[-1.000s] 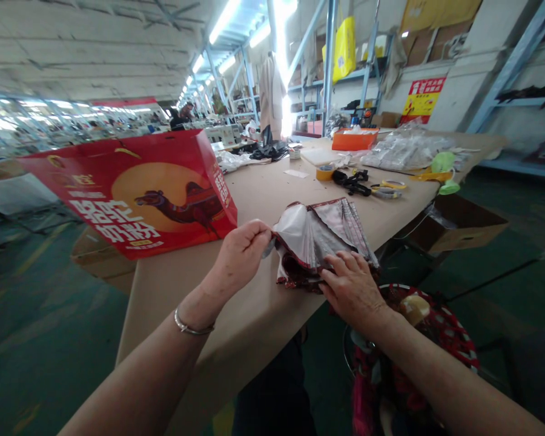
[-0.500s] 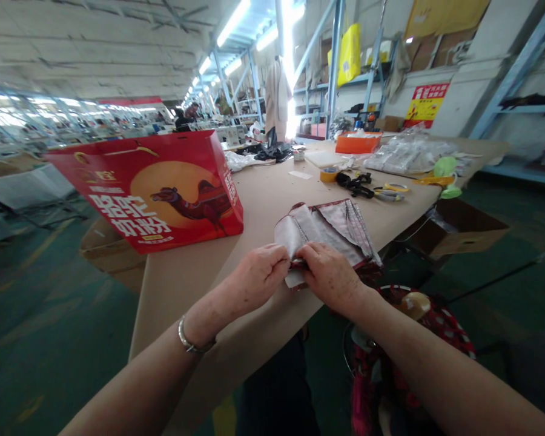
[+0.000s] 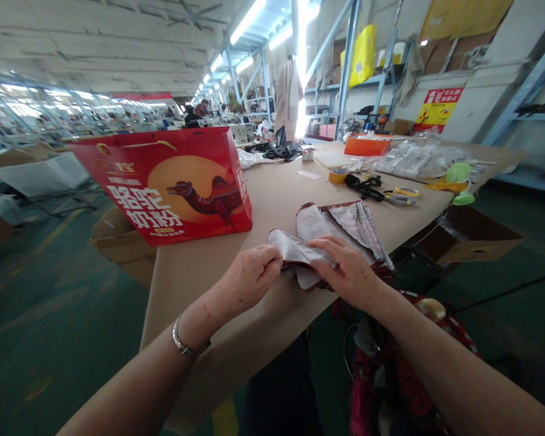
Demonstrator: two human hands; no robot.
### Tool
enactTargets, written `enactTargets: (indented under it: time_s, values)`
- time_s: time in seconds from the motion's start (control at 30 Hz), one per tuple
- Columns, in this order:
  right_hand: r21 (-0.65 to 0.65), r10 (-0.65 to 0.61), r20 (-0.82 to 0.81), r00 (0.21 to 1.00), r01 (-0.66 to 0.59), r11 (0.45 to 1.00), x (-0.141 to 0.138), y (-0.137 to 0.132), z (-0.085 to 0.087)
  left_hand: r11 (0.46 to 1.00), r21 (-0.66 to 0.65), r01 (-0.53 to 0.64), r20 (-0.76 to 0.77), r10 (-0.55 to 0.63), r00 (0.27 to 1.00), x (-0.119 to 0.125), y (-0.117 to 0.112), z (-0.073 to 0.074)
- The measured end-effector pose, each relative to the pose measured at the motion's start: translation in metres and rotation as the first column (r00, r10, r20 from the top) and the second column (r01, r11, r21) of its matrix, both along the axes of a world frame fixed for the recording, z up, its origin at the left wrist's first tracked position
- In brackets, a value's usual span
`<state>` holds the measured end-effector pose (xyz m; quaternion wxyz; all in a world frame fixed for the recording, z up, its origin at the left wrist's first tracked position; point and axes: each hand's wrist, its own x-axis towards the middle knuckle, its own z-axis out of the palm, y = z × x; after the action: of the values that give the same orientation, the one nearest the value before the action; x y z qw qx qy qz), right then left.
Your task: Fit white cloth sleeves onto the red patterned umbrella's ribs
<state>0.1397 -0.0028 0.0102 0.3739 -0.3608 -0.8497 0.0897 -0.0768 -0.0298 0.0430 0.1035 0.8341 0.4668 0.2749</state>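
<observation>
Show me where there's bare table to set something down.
Bare tabletop lies between the red bag and the silvery pieces, and between that bag and the left hand. It's crowded farther back and right: tape, black item, orange box, clear plastic bags.

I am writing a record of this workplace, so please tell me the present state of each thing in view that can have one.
Left hand: closed, pinching the fabric piece's edge
Right hand: fingers on the fabric piece, grip unclear
Fabric piece: bent over
Fabric pile: layered, on the table
Red bag: standing upright
Orange box: open
Cardboard box at right: open
Yellow bag: hanging
Ceiling lights: lit
</observation>
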Motion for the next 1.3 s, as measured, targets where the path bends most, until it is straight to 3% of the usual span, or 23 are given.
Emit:
enactTargets:
  time_s: [0.07, 0.17, 0.43, 0.63, 0.73, 0.83, 0.93, 1.03, 1.1, 1.23, 1.27, 1.3]
  values:
    - [0.023, 0.068, 0.065, 0.996, -0.070, 0.997, -0.009, -0.009, 0.002, 0.999, -0.019, 0.029, -0.010, -0.030, 1.000, 0.001, -0.003, 0.001]
    - [0.061, 0.074, 0.181, 0.981, -0.087, 0.994, -0.022, -0.013, 0.002, 0.998, -0.050, 0.043, -0.022, -0.044, 0.999, 0.000, -0.010, 0.002]
    - [0.001, 0.158, 0.278, 0.948, -0.165, 0.986, -0.054, -0.009, 0.010, 0.989, -0.127, -0.074, 0.068, 0.083, 0.994, -0.020, -0.037, -0.011]
    - [-0.153, 0.259, 0.274, 0.926, -0.224, 0.962, -0.082, -0.025, 0.019, 0.981, -0.170, -0.095, 0.145, 0.121, 0.982, -0.040, -0.052, -0.021]
    - [-0.235, 0.272, 0.253, 0.929, -0.213, 0.948, -0.090, -0.033, 0.020, 0.971, -0.150, -0.187, 0.136, 0.208, 0.969, -0.050, -0.062, -0.018]
    - [-0.129, 0.179, 0.299, 0.937, -0.146, 0.981, -0.089, -0.032, 0.008, 0.939, -0.089, -0.332, 0.178, 0.343, 0.922, -0.058, -0.067, -0.017]
    - [-0.124, 0.108, 0.330, 0.938, -0.071, 0.990, -0.076, -0.022, -0.020, 0.915, -0.107, -0.390, 0.204, 0.404, 0.892, -0.061, -0.067, -0.019]
    - [-0.198, 0.089, 0.303, 0.949, -0.029, 0.980, -0.060, -0.009, -0.047, 0.871, -0.076, -0.486, 0.253, 0.488, 0.835, -0.066, -0.065, -0.020]
    - [-0.196, 0.081, 0.302, 0.950, -0.021, 0.980, -0.055, -0.003, -0.057, 0.810, -0.048, -0.585, 0.352, 0.561, 0.749, -0.072, -0.067, -0.013]
    - [-0.171, 0.029, 0.322, 0.946, 0.028, 0.985, -0.058, -0.001, -0.047, 0.647, -0.009, -0.763, 0.540, 0.645, 0.541, -0.088, -0.089, 0.020]
    - [-0.127, 0.000, 0.342, 0.940, 0.046, 0.991, -0.059, 0.000, -0.042, 0.611, 0.011, -0.791, 0.556, 0.654, 0.513, -0.090, -0.096, 0.029]
    - [-0.064, -0.042, 0.369, 0.928, 0.071, 0.995, -0.059, 0.000, -0.036, 0.622, 0.006, -0.783, 0.542, 0.656, 0.525, -0.090, -0.103, 0.038]
